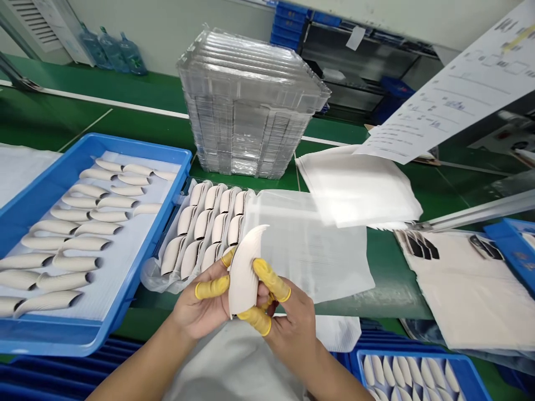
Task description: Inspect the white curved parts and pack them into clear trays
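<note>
Head view: left hand (pixel 200 301) and right hand (pixel 290 317), yellow finger covers (pixel 213 288) on several fingers, both closed on a curved white pad (pixel 246 273), held upright above a clear plastic bag (pixel 309 245) of packed pads (pixel 204 223). Just left, a blue tray (pixel 142 143). Risk then: a slip from the smooth covers, the pad dropped on the green desk (pixel 137 94), or a crease from too hard a pinch.

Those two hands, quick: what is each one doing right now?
Left hand: closed, holding the curved white moulded piece.
Right hand: closed, holding the same piece from the other side.
</note>
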`<state>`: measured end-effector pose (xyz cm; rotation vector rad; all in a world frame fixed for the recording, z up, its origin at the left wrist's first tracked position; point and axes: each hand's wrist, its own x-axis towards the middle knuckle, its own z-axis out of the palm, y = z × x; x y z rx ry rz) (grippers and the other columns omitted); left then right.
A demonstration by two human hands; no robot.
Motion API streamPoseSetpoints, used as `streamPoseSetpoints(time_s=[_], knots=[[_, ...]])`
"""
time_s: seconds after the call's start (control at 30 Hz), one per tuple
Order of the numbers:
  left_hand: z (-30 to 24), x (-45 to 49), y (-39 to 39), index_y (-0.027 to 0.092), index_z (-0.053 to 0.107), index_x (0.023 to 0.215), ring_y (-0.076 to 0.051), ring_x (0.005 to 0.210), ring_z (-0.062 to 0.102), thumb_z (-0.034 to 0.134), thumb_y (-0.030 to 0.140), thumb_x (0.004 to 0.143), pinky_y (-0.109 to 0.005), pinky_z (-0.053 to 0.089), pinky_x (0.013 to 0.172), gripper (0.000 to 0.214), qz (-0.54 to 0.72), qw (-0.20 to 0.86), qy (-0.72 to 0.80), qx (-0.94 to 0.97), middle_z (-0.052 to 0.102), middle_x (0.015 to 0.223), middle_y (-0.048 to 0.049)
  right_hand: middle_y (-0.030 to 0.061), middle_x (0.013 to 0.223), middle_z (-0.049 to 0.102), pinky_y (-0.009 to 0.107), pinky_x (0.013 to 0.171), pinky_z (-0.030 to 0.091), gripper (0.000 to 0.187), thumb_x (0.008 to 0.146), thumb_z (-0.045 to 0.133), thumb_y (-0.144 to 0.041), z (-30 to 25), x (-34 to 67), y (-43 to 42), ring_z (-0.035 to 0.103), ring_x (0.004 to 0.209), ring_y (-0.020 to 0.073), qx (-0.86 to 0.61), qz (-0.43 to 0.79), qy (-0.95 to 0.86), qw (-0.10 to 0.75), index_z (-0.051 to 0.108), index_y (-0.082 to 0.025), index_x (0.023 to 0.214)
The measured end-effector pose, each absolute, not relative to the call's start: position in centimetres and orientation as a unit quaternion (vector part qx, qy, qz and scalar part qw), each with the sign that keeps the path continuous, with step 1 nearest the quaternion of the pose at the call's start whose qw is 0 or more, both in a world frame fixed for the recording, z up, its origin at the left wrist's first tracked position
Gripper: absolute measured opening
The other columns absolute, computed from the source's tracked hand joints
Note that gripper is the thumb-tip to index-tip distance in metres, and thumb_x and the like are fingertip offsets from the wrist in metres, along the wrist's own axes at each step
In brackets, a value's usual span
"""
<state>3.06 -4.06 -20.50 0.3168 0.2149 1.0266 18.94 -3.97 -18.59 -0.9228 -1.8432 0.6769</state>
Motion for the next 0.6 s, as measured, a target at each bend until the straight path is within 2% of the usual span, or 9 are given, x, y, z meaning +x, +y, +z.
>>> streamPoseSetpoints(time_s=[0.07,0.13,0.23,0.33,0.4,0.5,0.6], knots=[[-20.9,3.4,-4.1,0.021,0.072,0.114,-0.016,0.095,0.072,0.070,0.027,0.083,-0.023,0.054,0.088,0.032,0.483,0.861,0.061,0.146,0.077,0.098,-0.0057,-0.0055,0.063,0.060,0.024,0.052,0.046,0.021,0.090,0.068,-0.031,-18.4,19.0,-4.1,0.048,0.052,0.0109,-0.365,0.271,-0.754,0.474,0.066,-0.028,0.111],[-21.1,3.7,-4.2,0.021,0.072,0.116,-0.016,0.091,0.072,0.070,0.029,0.082,-0.022,0.056,0.085,0.035,0.470,0.869,0.027,0.150,0.076,0.101,-0.0051,-0.0052,0.060,0.058,0.025,0.054,0.046,0.008,0.090,0.068,-0.032,-18.4,19.3,-4.5,0.049,0.052,0.0110,-0.358,0.257,-0.770,0.461,0.067,-0.025,0.090],[-21.1,4.2,-4.5,0.022,0.075,0.107,-0.017,0.076,0.071,0.074,0.038,0.074,-0.026,0.058,0.072,0.036,0.439,0.884,0.015,0.164,0.076,0.096,-0.0043,-0.0036,0.055,0.053,0.027,0.055,0.044,0.021,0.091,0.065,-0.037,-19.1,20.0,-5.4,0.051,0.054,0.0127,-0.342,0.206,-0.808,0.432,0.065,-0.023,0.075],[-21.0,4.6,-4.6,0.023,0.078,0.092,-0.013,0.050,0.058,0.078,0.047,0.065,-0.027,0.054,0.054,0.036,0.417,0.889,0.047,0.184,0.068,0.068,-0.0048,-0.0021,0.054,0.052,0.028,0.054,0.042,0.024,0.094,0.059,-0.042,-20.1,20.7,-6.2,0.051,0.053,0.0142,-0.322,0.159,-0.837,0.412,0.068,-0.026,0.079],[-21.1,4.6,-4.6,0.023,0.077,0.086,-0.012,0.043,0.050,0.078,0.050,0.062,-0.029,0.051,0.047,0.037,0.411,0.888,0.061,0.199,0.061,0.060,-0.0040,-0.0019,0.054,0.052,0.029,0.053,0.040,0.022,0.095,0.058,-0.043,-20.4,21.0,-6.4,0.050,0.051,0.0144,-0.321,0.147,-0.843,0.406,0.070,-0.028,0.083],[-21.6,4.0,-4.4,0.025,0.075,0.098,-0.020,0.058,0.063,0.077,0.050,0.063,-0.034,0.055,0.055,0.043,0.452,0.856,0.118,0.222,0.069,0.077,-0.0081,-0.0011,0.058,0.055,0.030,0.054,0.043,0.022,0.091,0.062,-0.047,-19.9,21.0,-5.8,0.051,0.054,0.0159,-0.343,0.161,-0.825,0.419,0.070,-0.028,0.100],[-22.2,3.3,-4.3,0.030,0.063,0.126,-0.027,0.089,0.069,0.077,0.040,0.072,-0.040,0.058,0.077,0.057,0.524,0.764,0.251,0.281,0.072,0.104,-0.0101,0.0041,0.080,0.067,0.032,0.063,0.052,0.047,0.089,0.062,-0.053,-19.7,20.9,-5.0,0.060,0.070,0.0196,-0.394,0.218,-0.789,0.418,0.061,-0.028,0.128]])
